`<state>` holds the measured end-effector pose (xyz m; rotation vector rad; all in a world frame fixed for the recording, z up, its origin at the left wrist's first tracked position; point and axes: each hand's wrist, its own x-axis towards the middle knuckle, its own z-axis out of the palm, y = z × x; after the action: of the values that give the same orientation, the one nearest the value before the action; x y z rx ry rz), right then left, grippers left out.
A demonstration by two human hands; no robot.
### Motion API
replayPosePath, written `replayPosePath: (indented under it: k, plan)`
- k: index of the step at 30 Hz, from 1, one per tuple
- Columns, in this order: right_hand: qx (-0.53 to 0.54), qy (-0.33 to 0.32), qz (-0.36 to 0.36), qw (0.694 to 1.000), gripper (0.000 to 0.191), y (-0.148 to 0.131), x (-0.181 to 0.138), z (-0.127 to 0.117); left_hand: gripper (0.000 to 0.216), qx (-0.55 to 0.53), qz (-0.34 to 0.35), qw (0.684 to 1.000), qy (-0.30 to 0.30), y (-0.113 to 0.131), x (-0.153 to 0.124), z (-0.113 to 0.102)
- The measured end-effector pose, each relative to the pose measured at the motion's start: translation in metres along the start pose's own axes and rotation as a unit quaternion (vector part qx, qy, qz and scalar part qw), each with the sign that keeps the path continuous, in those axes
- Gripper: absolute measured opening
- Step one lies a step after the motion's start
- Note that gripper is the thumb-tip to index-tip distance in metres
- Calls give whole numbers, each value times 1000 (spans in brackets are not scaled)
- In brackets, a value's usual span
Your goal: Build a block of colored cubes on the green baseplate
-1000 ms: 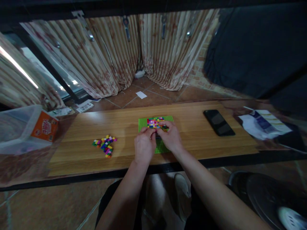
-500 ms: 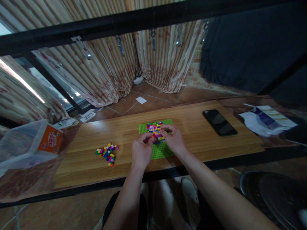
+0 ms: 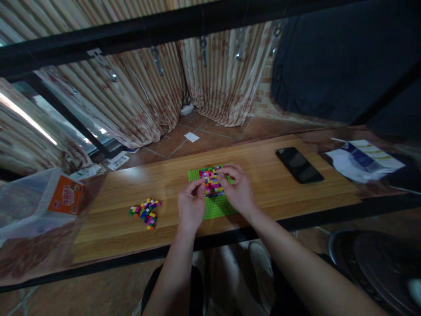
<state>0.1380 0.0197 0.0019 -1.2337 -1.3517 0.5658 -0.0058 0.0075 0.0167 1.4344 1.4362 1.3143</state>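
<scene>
A green baseplate lies on the wooden table in front of me, with a patch of small multicoloured bricks built on its far half. My left hand rests at the plate's left edge, fingers curled in a pinch by the bricks. My right hand lies over the plate's right side, fingertips bent down onto the brick patch. What either pinch holds is too small to see. A loose heap of coloured bricks sits on the table to the left.
A black phone lies at the table's right. Papers and a plastic wrapper are at the far right. A clear plastic box with an orange carton stands at the left. Curtains hang beyond the table; a black bar crosses overhead.
My hands have spread slightly apart over the brick patch, uncovering more of it. The view has tilted up and shifted a little.
</scene>
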Motion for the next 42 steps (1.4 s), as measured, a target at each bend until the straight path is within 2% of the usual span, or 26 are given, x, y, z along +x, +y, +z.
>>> replayPosePath:
  k: [4,10,13,17,21,25,28,32,37,42]
  plan:
    - [10,-64,-64,996,17,-12,-5,1,17,-146,-99,984,-21,3,-1,3]
    - [-18,-97,-92,991,17,-15,-8,2,23,-241,-136,960,-41,8,-5,3]
    - [-30,-102,-99,989,16,-15,-7,2,26,-254,-149,954,-50,10,-5,3]
    - [-52,-87,-90,991,15,-12,-5,-1,24,-205,-144,967,-44,9,-3,3]
    - [-78,-84,-77,991,16,-8,-1,-7,19,-58,-107,993,-4,2,1,-5]
    - [-113,-118,-91,982,16,-6,-3,-6,21,57,-75,995,-36,-6,-1,-13]
    - [-147,-138,-106,974,18,-5,-7,-2,23,91,-48,993,-63,-7,-5,-13]
    - [-172,-122,-97,973,16,-3,-10,3,26,138,-39,986,-86,-3,-9,-8]
    - [-145,-82,-63,984,15,-2,-10,7,27,171,-38,980,-95,3,-10,-6]
    - [-113,-72,-41,990,13,-4,-8,5,27,162,-28,982,-97,5,-12,-5]
